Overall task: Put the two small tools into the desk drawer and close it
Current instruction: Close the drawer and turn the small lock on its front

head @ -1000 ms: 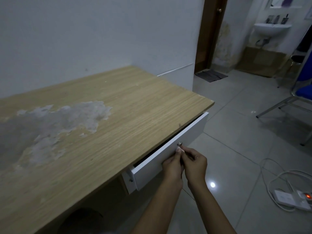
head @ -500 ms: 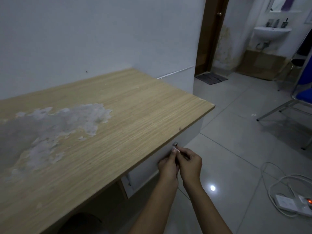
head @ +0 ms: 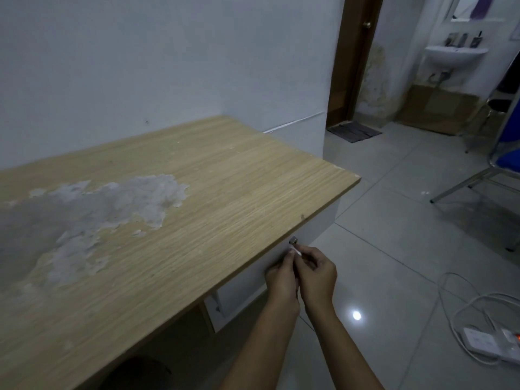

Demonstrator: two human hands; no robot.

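Since the frame a second before, the white drawer [head: 247, 280] had slid in from well open to pushed back under the bench [head: 213, 198], its front now tucked below the wooden edge. Both hands had travelled in with it. At the near right edge of the bench the left hand [head: 281, 280] and the right hand [head: 316, 275] sat side by side, touching, with their fingers curled and pinched together just below the small metal knob [head: 293, 240] on the drawer front. Fingertips met close under that knob — whether they actually gripped it, or anything else, could not be told from this angle. Neither of the two small tools was in sight; with the drawer in, its inside was hidden.

On top, the bench was bare wood grain with a large pale patch of peeled surface [head: 92, 215] toward the left. Behind it rose a plain white wall [head: 168, 66]. Off to the right lay grey floor tiles [head: 394, 249], with a bright spot of reflected light just beside the right forearm. At the near right corner a white power strip [head: 489, 340] with looped cables rested on the floor. Farther back a dark doorway [head: 354, 66] opened beside a wall-mounted sink [head: 455, 54], and the blue seat of a metal-legged chair [head: 503, 161] showed at the right edge.
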